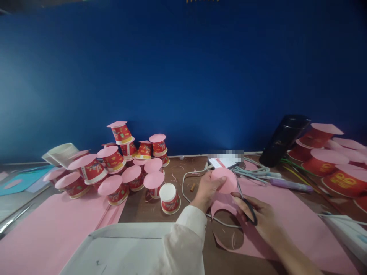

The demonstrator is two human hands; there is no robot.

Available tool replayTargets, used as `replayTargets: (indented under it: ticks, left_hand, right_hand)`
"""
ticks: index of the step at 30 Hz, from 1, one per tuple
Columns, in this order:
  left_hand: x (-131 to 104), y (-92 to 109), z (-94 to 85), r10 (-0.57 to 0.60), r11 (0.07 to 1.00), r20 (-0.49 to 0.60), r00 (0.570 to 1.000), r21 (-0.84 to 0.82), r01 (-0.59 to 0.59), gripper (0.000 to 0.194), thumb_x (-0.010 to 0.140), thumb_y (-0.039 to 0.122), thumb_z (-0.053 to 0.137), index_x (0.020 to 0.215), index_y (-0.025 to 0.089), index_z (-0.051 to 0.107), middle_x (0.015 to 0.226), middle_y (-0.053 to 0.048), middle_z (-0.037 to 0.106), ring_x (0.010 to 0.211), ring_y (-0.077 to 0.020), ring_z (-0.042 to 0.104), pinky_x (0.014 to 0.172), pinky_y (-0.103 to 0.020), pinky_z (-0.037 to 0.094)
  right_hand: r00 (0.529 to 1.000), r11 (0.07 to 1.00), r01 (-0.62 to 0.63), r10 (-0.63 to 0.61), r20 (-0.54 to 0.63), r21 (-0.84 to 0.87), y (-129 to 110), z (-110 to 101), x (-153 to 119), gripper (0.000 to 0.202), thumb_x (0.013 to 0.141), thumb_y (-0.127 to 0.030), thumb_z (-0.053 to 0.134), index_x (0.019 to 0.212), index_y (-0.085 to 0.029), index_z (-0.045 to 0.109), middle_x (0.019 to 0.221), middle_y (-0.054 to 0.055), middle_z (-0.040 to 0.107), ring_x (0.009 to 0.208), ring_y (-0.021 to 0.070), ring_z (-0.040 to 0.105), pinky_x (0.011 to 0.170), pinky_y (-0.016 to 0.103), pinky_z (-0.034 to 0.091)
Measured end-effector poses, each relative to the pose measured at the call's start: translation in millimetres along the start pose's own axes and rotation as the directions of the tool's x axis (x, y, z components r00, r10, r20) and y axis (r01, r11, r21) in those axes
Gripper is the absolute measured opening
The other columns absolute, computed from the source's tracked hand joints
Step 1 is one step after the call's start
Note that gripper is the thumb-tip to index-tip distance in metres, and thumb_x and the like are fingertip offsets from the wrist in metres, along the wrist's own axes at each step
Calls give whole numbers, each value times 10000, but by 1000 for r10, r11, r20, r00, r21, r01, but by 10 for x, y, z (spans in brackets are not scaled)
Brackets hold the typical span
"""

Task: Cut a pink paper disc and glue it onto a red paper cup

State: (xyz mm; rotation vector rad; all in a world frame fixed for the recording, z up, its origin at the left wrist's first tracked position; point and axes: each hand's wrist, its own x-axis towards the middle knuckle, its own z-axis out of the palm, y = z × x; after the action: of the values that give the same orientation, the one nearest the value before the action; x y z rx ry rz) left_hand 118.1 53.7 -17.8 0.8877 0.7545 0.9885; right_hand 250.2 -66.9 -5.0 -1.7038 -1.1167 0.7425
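Observation:
My left hand (205,191) pinches a round pink paper disc (228,183), thumb on its face. Close by on the right, my right hand (262,217) grips dark-handled scissors (251,212). Their blades lie along the disc's right edge; whether they touch it I cannot tell. Under both hands, a large pink paper sheet (286,206) with a curved cut-out lies on the brown table (183,229). Left of my left hand, a red-and-white paper cup (170,206) stands upside down, white base up.
Stacked red cups topped with pink discs (114,154) crowd the left; more red cups (341,179) stand at right. A dark bottle (283,139) leans by the blue wall (183,76). A phone (223,162), cables (258,166), purple marker (291,185) and paper scraps lie around.

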Motion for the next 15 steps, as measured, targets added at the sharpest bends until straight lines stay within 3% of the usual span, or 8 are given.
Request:
replayTargets:
  ticks: [3,15]
  left_hand:
    - [3,-2,5,1,1000,-17,1000,-20,-1,569,524,398,946,983,147,723,913,-89,742,794,-216,660,781,-348,537]
    - [-11,35,34,16,993,-12,1000,-121,-17,596,510,390,960,994,141,720,902,-85,736,775,-197,649,765,-335,544]
  right_hand:
    - [996,998,-49,46,77,34,29,-11,1,541,750,-561,743,1092,-154,844,635,26,716,616,224,646,614,317,554]
    - [993,994,-88,83,85,58,-16,10,-20,556,768,-609,728,1054,-145,842,570,8,656,587,211,618,609,314,535]
